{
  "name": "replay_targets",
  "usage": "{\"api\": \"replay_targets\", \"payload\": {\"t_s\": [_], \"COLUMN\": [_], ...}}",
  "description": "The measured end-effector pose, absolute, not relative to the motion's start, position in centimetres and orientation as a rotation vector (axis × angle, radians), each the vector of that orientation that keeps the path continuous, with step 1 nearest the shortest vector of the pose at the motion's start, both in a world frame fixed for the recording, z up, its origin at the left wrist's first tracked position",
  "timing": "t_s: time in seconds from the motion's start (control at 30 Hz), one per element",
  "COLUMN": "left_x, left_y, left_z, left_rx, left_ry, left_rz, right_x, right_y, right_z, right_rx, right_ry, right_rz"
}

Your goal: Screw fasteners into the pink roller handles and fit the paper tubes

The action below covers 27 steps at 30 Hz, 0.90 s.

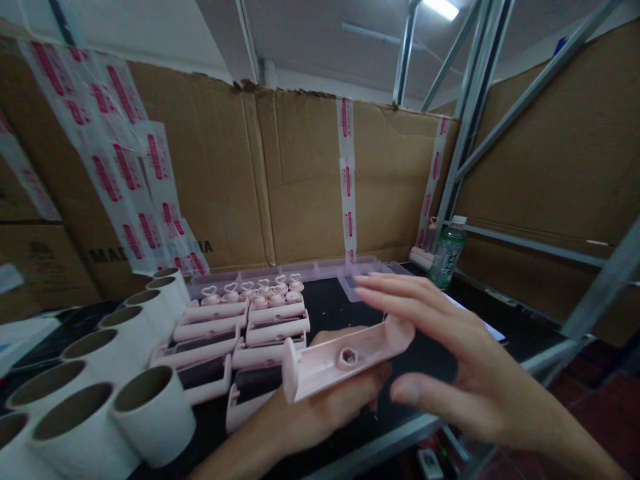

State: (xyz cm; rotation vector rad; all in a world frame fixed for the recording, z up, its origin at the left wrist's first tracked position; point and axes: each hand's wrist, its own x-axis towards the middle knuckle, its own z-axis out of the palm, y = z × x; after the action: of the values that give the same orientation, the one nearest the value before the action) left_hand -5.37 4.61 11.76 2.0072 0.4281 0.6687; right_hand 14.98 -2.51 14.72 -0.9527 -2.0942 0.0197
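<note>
Two bare hands meet at lower centre of the frame. The left hand (320,407) grips a pink plastic housing (345,357) from beneath, fingers curled around it. The right hand (450,353) hovers spread flat, fingers wide, its fingertips just over the housing's right end. White paper rolls (100,387) crowd the lower left; stacked pink housings (240,333) lie behind. A green bottle (449,252) stands at right.

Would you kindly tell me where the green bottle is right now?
In the head view, the green bottle stands at the right rear of the black table, against the cardboard wall beside a metal rack post.
</note>
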Motion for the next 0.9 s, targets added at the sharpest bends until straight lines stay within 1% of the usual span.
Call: {"api": "replay_targets", "payload": {"t_s": [0.07,0.17,0.23,0.3,0.37,0.43,0.5,0.63,0.7,0.8,0.9], "left_x": [-5.5,-5.5,-5.3,-5.0,-4.9,-4.9,-5.0,-4.8,-4.6,-4.3,-4.1], "left_y": [5.0,5.3,5.1,4.8,4.7,4.9,5.3,6.1,5.9,5.2,4.7], "left_z": [11.2,10.4,10.5,11.1,11.6,11.6,10.9,9.3,9.3,9.8,10.1], "left_rx": [2.084,2.125,2.074,1.965,1.840,1.721,1.603,1.471,1.480,1.535,1.567], "left_ry": [0.445,0.486,0.501,0.520,0.514,0.446,0.353,0.207,0.222,0.302,0.350], "left_rz": [0.732,0.713,0.677,0.637,0.618,0.622,0.646,0.631,0.622,0.633,0.665], "right_x": [13.8,12.8,12.9,13.7,15.1,16.6,17.6,17.3,16.6,15.7,15.1], "right_y": [-2.0,-1.2,-1.1,-1.0,-0.5,0.6,2.3,5.9,7.6,9.7,11.0], "right_z": [15.7,16.0,16.0,15.8,15.6,15.2,14.5,11.5,9.6,7.6,6.9], "right_rx": [-0.945,-0.910,-0.886,-0.903,-0.935,-0.962,-1.013,-1.165,-1.225,-1.313,-1.431], "right_ry": [-2.268,-2.298,-2.164,-1.914,-1.624,-1.412,-1.338,-1.498,-1.581,-1.676,-1.735], "right_rz": [0.045,0.095,0.167,0.221,0.205,0.179,0.246,0.507,0.553,0.500,0.395]}}
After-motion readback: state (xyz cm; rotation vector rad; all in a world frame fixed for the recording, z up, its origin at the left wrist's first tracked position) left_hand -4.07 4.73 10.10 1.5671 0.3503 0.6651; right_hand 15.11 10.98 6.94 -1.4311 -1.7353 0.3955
